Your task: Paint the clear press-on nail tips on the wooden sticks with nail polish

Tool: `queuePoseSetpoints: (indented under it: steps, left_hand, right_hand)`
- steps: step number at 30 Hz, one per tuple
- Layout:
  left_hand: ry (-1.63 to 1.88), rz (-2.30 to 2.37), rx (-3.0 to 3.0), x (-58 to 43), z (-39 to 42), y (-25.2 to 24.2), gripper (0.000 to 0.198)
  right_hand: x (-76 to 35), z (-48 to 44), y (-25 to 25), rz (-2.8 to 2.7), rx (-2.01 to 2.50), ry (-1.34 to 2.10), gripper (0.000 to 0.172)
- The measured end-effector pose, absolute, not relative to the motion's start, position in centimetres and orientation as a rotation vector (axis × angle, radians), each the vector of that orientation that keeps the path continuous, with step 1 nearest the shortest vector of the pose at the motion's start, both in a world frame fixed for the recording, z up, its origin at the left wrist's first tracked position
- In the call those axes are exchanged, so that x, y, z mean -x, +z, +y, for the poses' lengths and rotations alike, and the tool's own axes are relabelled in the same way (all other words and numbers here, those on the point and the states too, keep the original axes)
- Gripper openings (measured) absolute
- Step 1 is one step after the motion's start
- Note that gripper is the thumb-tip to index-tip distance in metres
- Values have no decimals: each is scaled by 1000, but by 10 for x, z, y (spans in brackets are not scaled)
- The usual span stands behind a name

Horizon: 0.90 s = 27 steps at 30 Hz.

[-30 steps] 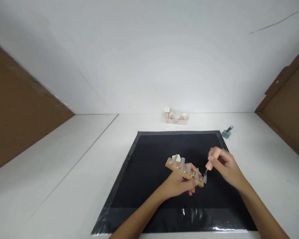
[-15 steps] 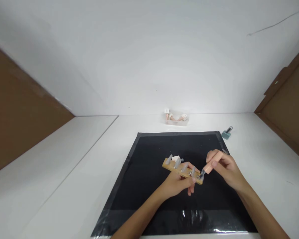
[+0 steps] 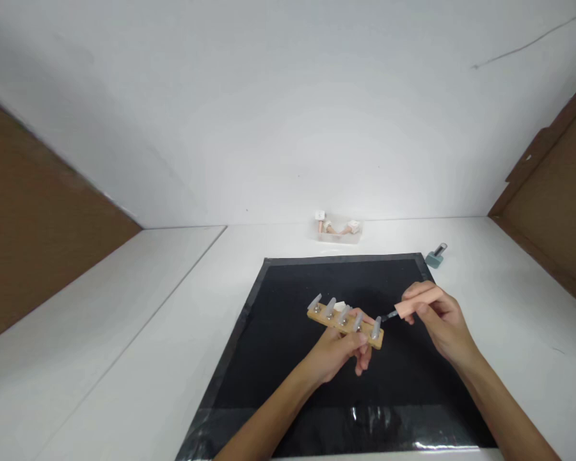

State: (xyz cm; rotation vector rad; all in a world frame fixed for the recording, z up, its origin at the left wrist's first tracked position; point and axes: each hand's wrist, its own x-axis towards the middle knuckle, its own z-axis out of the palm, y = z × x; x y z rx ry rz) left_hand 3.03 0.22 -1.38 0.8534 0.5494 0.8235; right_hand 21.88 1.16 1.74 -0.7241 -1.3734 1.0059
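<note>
My left hand (image 3: 338, 352) grips a wooden nail tip stand (image 3: 326, 317) near its right end, thumb on top and fingers underneath. Several pale, translucent nail tips (image 3: 331, 308) stand along it on small metal posts. Between the fingers of my right hand (image 3: 434, 317) is a nail polish brush (image 3: 415, 303) with a peach cap handle. Its dark bristles point left and lie close to the rightmost nail tip (image 3: 376, 328); whether they touch is hard to tell. Partly hidden behind the stand is a small white object (image 3: 340, 307).
The black mat (image 3: 288, 384) lies on a white table (image 3: 139, 346). At the back stands a clear plastic box (image 3: 340, 237) with several peach-and-white bottles. A teal bottle with a dark cap (image 3: 434, 258) is by the mat's far right corner. Brown panels (image 3: 43, 218) flank the table.
The brush has drawn back up and to the right from the stand's right end. The stand has shifted slightly left and turned, with the nail tips more upright in view.
</note>
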Motion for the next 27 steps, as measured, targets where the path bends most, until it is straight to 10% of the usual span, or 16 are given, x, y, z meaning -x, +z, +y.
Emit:
queuePoseSetpoints:
  steps: [27]
  left_hand:
    - [799,408,-750,-29,3,-13,31]
  right_hand:
    - [-213,8,27,-1498,695,1036,18]
